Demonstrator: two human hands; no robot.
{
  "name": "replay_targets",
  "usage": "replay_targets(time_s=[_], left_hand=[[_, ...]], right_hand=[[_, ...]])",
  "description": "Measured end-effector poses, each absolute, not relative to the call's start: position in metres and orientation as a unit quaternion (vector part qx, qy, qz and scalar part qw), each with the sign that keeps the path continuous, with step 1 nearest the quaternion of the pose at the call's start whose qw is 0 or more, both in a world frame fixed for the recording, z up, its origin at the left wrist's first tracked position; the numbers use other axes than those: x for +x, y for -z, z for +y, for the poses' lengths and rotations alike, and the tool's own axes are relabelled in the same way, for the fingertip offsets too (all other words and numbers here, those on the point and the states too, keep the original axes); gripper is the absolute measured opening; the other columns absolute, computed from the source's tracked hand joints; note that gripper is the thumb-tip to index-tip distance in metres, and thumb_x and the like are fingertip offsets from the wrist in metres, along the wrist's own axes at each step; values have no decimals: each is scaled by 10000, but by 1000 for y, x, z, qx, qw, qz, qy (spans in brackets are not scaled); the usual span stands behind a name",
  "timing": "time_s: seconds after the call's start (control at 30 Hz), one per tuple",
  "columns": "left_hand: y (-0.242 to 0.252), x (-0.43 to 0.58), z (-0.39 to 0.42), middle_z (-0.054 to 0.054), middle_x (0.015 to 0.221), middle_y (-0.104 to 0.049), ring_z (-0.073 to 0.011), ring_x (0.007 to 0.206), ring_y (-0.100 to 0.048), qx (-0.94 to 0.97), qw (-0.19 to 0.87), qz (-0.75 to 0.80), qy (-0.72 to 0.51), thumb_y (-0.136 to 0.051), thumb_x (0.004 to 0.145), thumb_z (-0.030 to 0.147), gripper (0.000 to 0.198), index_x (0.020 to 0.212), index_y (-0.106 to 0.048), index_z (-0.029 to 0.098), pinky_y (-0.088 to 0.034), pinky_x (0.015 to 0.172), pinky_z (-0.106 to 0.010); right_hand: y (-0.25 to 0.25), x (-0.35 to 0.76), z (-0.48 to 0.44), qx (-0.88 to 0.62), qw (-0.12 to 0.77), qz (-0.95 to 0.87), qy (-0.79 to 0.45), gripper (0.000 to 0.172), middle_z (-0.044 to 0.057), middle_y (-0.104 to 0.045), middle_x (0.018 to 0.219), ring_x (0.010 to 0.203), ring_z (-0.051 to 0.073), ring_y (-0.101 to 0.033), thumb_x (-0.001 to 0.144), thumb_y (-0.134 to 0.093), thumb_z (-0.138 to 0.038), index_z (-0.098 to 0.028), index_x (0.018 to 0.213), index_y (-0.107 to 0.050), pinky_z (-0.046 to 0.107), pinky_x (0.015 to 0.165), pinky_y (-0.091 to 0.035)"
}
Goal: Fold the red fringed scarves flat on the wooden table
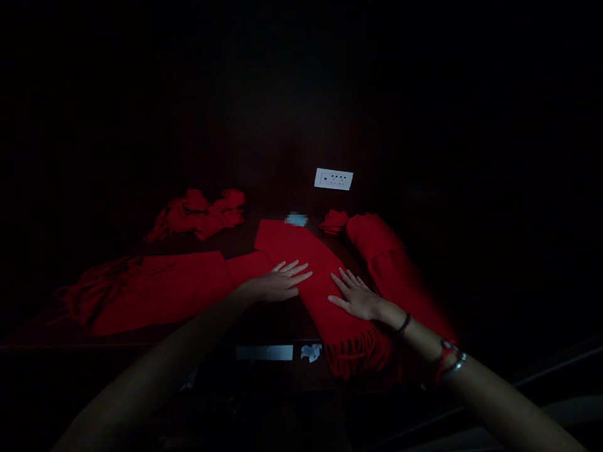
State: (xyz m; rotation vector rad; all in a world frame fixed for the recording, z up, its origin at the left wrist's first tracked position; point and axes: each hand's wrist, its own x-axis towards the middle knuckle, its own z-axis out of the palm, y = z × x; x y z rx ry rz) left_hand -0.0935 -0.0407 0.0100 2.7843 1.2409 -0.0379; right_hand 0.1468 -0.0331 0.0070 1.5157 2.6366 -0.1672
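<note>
Spread across the dark table is a folded red scarf [325, 317], its fringed end hanging over the front edge. My left hand [281, 282] lies on the scarf's left side, fingers stretched and a ring on one of them. Flat on the same scarf, farther right, rests my right hand [354, 296] with its fingers spread. Neither hand grips anything. Left of my hands lies another folded red scarf [164, 289] with its tassels pointing left. A long red scarf [400, 276] runs along the right side, just beyond my right hand.
A crumpled red scarf [202, 213] lies at the back left, and a small bunched red cloth [334, 222] at the back right. A white wall socket [333, 179] sits above the table. Pale paper strips [264, 352] show below the front edge. The surroundings are very dark.
</note>
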Motion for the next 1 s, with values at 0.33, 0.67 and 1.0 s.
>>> replay_targets(time_s=[0.33,0.67,1.0], left_hand=[[-4,-92,-36,-45,1358,-52,-224,1221,6,901,49,431,-13,-238,794,524,598,1296,-76,241,-44,952,-447],[-11,-92,-37,-58,1357,6,-232,1217,37,908,57,414,25,-275,804,459,599,1298,-37,218,-53,947,-458],[-8,-93,-35,-53,1358,11,-232,1217,32,911,58,408,20,-272,803,462,603,1298,-26,221,-47,949,-453]], right_hand=[[-9,129,-44,481,15,875,46,751,92,-90,1354,1216,267,-4,701,-139,-663,-208,1298,-129,444,964,-81],[-31,131,-34,521,93,842,107,837,120,-111,1345,1204,323,-26,621,-205,-731,-241,1296,-129,432,953,-130],[-9,130,-23,479,4,878,17,736,174,-289,1241,1170,289,-230,729,-159,-627,-158,1297,-156,386,928,-212]])
